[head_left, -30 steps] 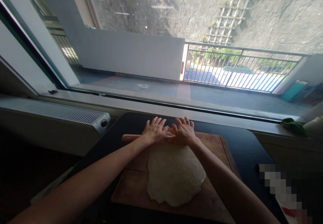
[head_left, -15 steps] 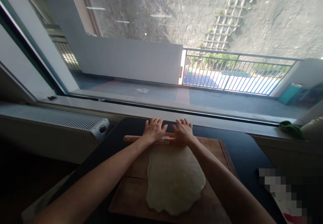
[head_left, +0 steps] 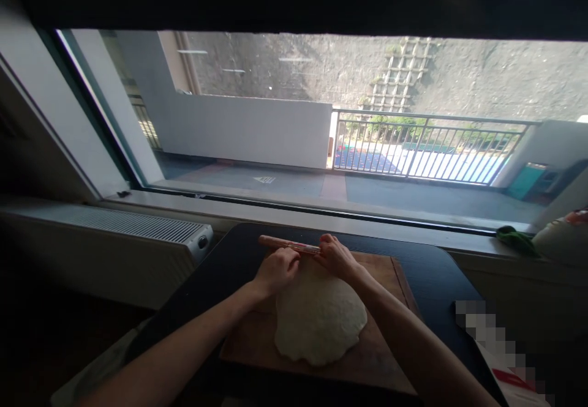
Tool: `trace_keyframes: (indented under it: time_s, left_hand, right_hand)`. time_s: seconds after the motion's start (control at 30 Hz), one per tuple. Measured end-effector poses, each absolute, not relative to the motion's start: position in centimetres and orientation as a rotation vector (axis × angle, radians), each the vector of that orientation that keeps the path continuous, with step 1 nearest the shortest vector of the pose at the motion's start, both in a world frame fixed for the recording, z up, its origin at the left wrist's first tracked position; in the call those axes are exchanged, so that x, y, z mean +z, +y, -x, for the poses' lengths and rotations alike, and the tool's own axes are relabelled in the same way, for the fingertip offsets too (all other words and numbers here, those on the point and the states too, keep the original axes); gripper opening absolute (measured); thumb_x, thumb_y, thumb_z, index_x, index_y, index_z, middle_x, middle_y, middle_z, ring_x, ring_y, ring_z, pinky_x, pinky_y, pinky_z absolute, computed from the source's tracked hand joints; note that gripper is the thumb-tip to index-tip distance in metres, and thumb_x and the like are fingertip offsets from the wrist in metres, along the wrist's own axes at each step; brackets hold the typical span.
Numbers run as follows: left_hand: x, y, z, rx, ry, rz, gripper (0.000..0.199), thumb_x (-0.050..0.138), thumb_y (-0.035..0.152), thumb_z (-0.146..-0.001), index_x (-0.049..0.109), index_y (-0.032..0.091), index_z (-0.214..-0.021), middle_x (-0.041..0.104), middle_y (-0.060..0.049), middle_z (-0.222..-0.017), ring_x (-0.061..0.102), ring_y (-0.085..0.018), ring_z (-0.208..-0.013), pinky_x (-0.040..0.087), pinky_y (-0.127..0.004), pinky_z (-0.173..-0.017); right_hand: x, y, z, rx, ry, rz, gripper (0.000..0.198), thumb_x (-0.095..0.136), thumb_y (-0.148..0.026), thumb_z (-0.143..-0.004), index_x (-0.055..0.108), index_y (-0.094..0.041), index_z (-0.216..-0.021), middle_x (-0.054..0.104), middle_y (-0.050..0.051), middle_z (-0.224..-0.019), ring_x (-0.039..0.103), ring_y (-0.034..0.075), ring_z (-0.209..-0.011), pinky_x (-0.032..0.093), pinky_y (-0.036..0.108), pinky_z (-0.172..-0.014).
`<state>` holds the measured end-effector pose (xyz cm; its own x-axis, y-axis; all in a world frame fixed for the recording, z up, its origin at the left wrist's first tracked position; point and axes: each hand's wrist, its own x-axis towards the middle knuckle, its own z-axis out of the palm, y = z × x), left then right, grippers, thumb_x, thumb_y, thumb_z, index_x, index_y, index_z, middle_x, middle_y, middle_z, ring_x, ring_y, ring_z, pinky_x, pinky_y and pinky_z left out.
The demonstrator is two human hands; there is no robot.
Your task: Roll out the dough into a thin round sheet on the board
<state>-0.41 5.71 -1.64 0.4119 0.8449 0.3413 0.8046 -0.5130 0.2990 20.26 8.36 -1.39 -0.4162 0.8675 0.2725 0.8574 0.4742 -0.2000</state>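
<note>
A flat sheet of pale dough [head_left: 319, 318] with an uneven edge lies on a wooden board [head_left: 383, 358]. Across its far edge is a rolling pin [head_left: 282, 243], slightly slanted, its left end farther away. My right hand [head_left: 339, 257] is closed around the pin's right part, which it hides. My left hand [head_left: 278, 270] is on the near side of the pin, fingers curled together at the far left edge of the dough. Its fingertips seem to pinch that edge, though they are partly hidden.
The board rests on a dark table [head_left: 427, 275] pushed up to a window sill [head_left: 275, 211]. A white radiator [head_left: 138, 254] stands left of the table. On the sill at right are a green cloth [head_left: 517, 240] and a pale rounded object [head_left: 563, 238]. A blurred item lies at the table's right edge.
My hands were spread flat over the rolling pin; now their fingers are curled. The left hand has come nearer, off the pin. The pin's left end has swung away, and the view has tilted up.
</note>
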Motion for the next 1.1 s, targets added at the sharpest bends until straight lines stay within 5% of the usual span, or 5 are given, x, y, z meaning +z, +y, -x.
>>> trace_keyframes:
  time_s: [0.2,0.37,0.53,0.7,1.1]
  left_hand:
    - [-0.2,7.5,-2.0,0.359,1.729,-2.343,0.032,0.051,0.032,-0.076,0.061,0.017,-0.103,0.061,-0.011,-0.11,0.053,-0.026,-0.109,0.036,-0.037,-0.094]
    - [1.3,10.0,-3.1,0.191,1.697,-2.143,0.034,0.067,0.042,-0.053,0.062,0.016,-0.076,0.065,-0.005,-0.075,0.061,-0.024,-0.074,0.045,-0.031,-0.065]
    - [2.1,10.5,-2.6,0.32,1.561,-1.935,0.031,0.064,0.039,-0.057,0.059,0.017,-0.078,0.061,0.001,-0.069,0.057,-0.014,-0.06,0.041,-0.021,-0.052]
    - [1.2,10.3,0.4,0.572,1.634,-1.418,0.042,0.072,0.037,-0.048,0.059,0.016,-0.082,0.06,0.002,-0.063,0.055,-0.013,-0.054,0.042,-0.023,-0.049]
    - [-0.4,2.9,4.5,0.342,1.373,-1.069,0.055,0.079,0.043,-0.051,0.062,0.017,-0.096,0.069,-0.007,-0.087,0.066,-0.023,-0.072,0.054,-0.031,-0.061]
  right_hand:
    - [-1.5,2.5,-29.4,-0.051,-2.025,1.795,0.033,0.039,-0.041,-0.093,0.056,-0.023,-0.114,0.058,0.006,-0.094,0.057,0.017,-0.083,0.041,0.026,-0.069]
    - [-3.7,-1.0,-33.3,-0.211,-1.951,1.77,0.027,0.042,-0.039,-0.092,0.054,-0.024,-0.112,0.057,0.005,-0.103,0.055,0.016,-0.091,0.039,0.026,-0.077]
    - [-5.0,-0.7,-32.9,-0.355,-1.888,1.859,0.016,0.046,-0.032,-0.09,0.055,-0.02,-0.096,0.058,0.005,-0.095,0.053,0.017,-0.088,0.037,0.027,-0.077]
    - [-5.1,-0.8,-32.8,-0.399,-1.885,1.865,0.015,0.05,-0.034,-0.089,0.053,-0.021,-0.095,0.058,0.005,-0.093,0.052,0.019,-0.087,0.036,0.028,-0.074]
    - [-5.0,-1.0,-32.7,-0.406,-1.878,1.85,0.015,0.051,-0.033,-0.088,0.053,-0.02,-0.096,0.058,0.004,-0.093,0.051,0.019,-0.087,0.034,0.028,-0.075]
